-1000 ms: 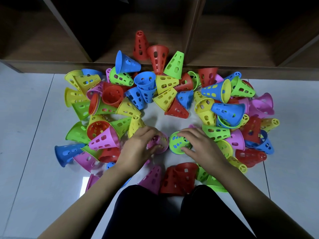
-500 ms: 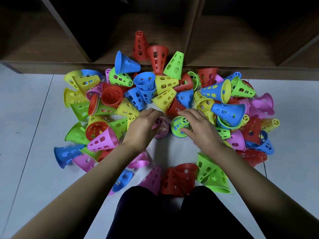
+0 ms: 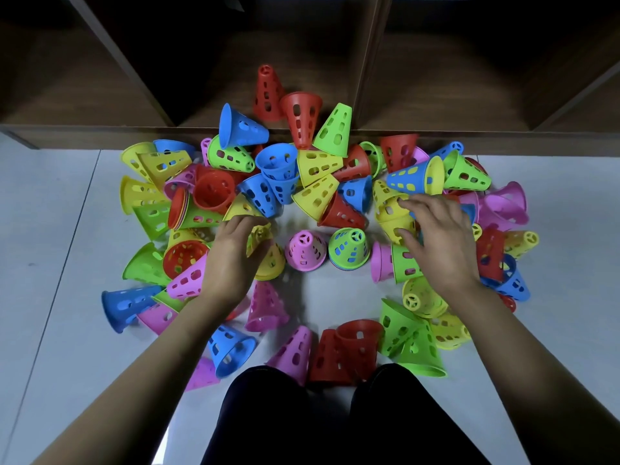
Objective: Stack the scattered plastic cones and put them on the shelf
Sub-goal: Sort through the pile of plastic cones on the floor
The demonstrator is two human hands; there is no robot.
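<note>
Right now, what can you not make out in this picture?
Head view:
- Left hand covers most of the yellow cone it grips; single or nested, unclear.
- Right hand hides whether its fingers hold a cone.
- Shelf: top edge cuts it off, insides dark.
- Green stack: cone count under the top one hidden.

No writing, label, brand, number or sign can be read anywhere. The plastic cones [image 3: 305, 251] carry only cut-out holes, and the wooden shelf [image 3: 369, 62] and the floor tiles [image 3: 50, 229] bear no markings.
</note>
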